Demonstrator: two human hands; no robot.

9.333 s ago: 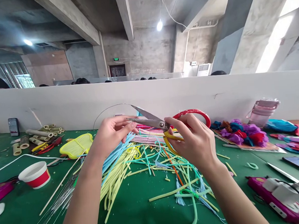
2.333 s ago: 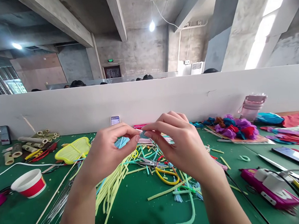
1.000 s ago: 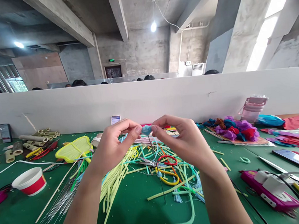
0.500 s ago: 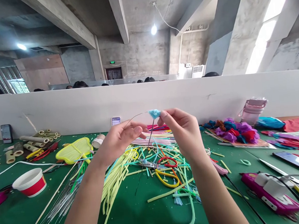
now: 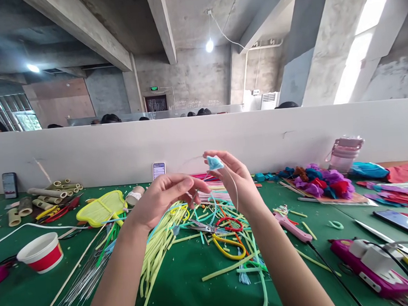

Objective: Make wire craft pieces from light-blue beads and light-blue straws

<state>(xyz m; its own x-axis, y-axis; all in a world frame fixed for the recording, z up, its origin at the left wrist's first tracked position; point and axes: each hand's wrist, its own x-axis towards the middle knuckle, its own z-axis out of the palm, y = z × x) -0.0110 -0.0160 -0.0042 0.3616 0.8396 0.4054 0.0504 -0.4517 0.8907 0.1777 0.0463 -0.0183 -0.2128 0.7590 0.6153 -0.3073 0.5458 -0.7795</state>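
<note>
A small light-blue fuzzy piece [image 5: 215, 162] is pinched in my right hand [image 5: 236, 176], raised above the middle of the table. A thin pale wire [image 5: 236, 188] curves down from it past my right palm. My left hand [image 5: 168, 199] hovers just to the left, its fingers loosely bent and apart, with nothing visible in them. Below both hands, scissors [image 5: 228, 254] with red and yellow handles lie on loose yellow-green fuzzy stems [image 5: 159, 263].
On the left stand a paper cup [image 5: 41, 253] and a yellow wing-shaped piece [image 5: 101, 207]. To the right lie a pink glue gun [image 5: 293, 228], a magenta power strip [image 5: 369, 265] and purple and red fuzzy bundles [image 5: 317, 180]. A white partition [image 5: 203, 139] runs behind.
The blue piece has turned and lowered slightly in my right hand. Its wire, which hung straight down between the hands, now curves on the right. My left hand has moved slightly down and its fingers reach further right.
</note>
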